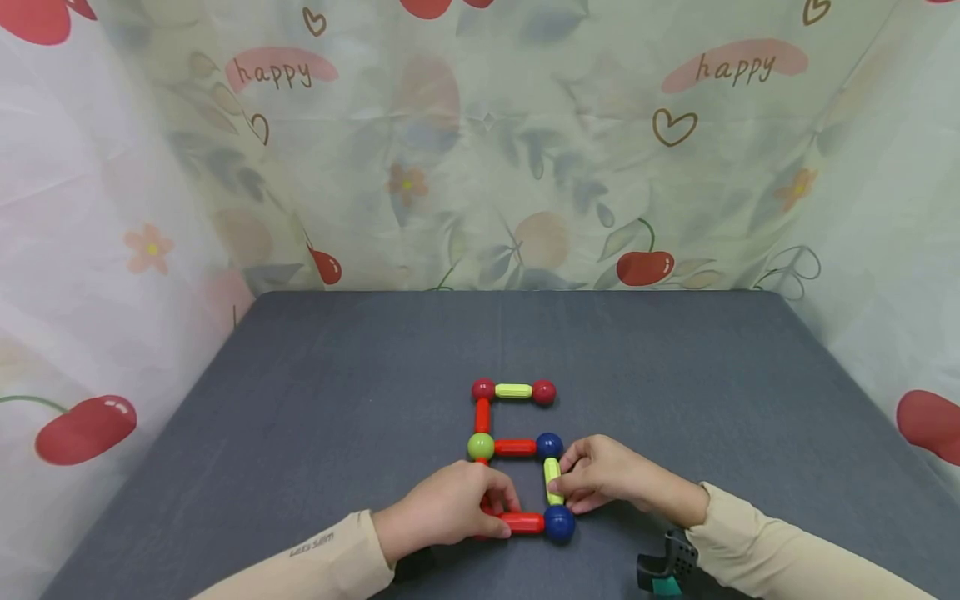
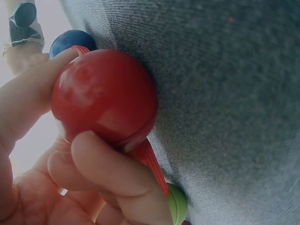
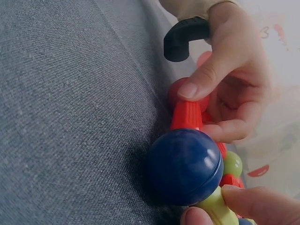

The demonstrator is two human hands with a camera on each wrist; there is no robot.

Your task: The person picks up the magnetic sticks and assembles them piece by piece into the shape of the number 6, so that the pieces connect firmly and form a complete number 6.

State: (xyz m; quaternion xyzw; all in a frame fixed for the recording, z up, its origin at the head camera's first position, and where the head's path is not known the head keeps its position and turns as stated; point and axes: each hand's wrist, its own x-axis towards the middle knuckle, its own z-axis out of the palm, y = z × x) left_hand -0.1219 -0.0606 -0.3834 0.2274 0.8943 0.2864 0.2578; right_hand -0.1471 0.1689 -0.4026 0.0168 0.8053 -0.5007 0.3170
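Note:
My left hand (image 1: 448,504) grips a red ball (image 2: 105,96) at the near left corner of a figure made of balls and rods; in the head view the hand covers that ball. From it a red rod (image 1: 522,522) runs right to a blue ball (image 1: 559,524). Between thumb and fingers, my right hand (image 1: 615,473) pinches a yellow-green rod (image 1: 552,472), which stands between that blue ball and a second blue ball (image 1: 549,446). Another red rod (image 1: 515,447) joins the second blue ball to a green ball (image 1: 481,447).
Beyond the green ball, a red rod (image 1: 482,416) leads to a red ball (image 1: 483,389). A yellow-green rod (image 1: 513,390) links this to another red ball (image 1: 543,392). Everything lies on a dark grey table (image 1: 360,358), with a printed curtain (image 1: 487,150) behind it.

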